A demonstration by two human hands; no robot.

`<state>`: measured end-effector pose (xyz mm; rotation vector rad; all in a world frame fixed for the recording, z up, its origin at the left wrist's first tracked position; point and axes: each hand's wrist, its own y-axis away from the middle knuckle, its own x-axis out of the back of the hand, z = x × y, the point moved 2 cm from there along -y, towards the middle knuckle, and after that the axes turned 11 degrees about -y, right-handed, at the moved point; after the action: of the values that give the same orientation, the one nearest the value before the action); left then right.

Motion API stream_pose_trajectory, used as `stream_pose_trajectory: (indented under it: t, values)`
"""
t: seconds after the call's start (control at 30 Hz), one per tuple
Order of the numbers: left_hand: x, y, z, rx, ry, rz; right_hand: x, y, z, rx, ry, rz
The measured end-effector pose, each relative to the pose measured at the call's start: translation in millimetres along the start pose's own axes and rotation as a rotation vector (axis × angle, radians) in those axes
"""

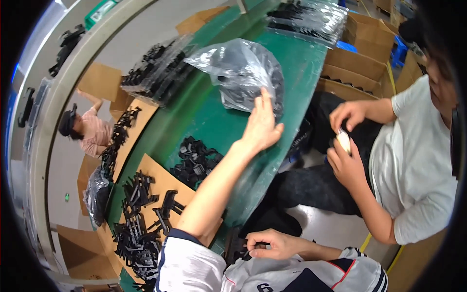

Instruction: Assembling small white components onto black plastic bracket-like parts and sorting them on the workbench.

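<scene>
A clear plastic bag (245, 73) with dark contents rests on the green table. My left hand (262, 124) reaches out to it, fingers stretched and touching its near side without wrapping round it. Left of my forearm lies a pile of small black plastic parts (194, 160). Close to my body, my right hand (275, 245) has its fingers curled together beside a dark object at the table edge. What those fingers hold, if anything, is too hidden to name.
Black bracket-like parts (138, 228) heap on a cardboard sheet (151, 170) at the left. Bagged black parts (155, 73) stand farther off. To the right, a seated co-worker (408, 155) handles a small pale object; open cardboard boxes (355, 63) sit behind.
</scene>
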<state>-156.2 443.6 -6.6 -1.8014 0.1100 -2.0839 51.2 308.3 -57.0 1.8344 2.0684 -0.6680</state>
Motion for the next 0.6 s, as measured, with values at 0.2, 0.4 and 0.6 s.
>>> stream_pose_trajectory:
  t: [0.2,0.4,0.6]
  values:
    - [17.5,10.0,5.7,0.014,0.001,-0.091,-16.7,-6.1,7.3,-0.05,0.048,-0.07]
    - [48.5,35.2,9.0,-0.027,0.118,-0.032,-34.9,-9.2,21.4,-0.032,0.134,-0.158]
    - [135.1,128.6,38.9,-0.125,0.039,-0.264,-47.4,-17.1,48.4,-0.092,0.119,-0.397]
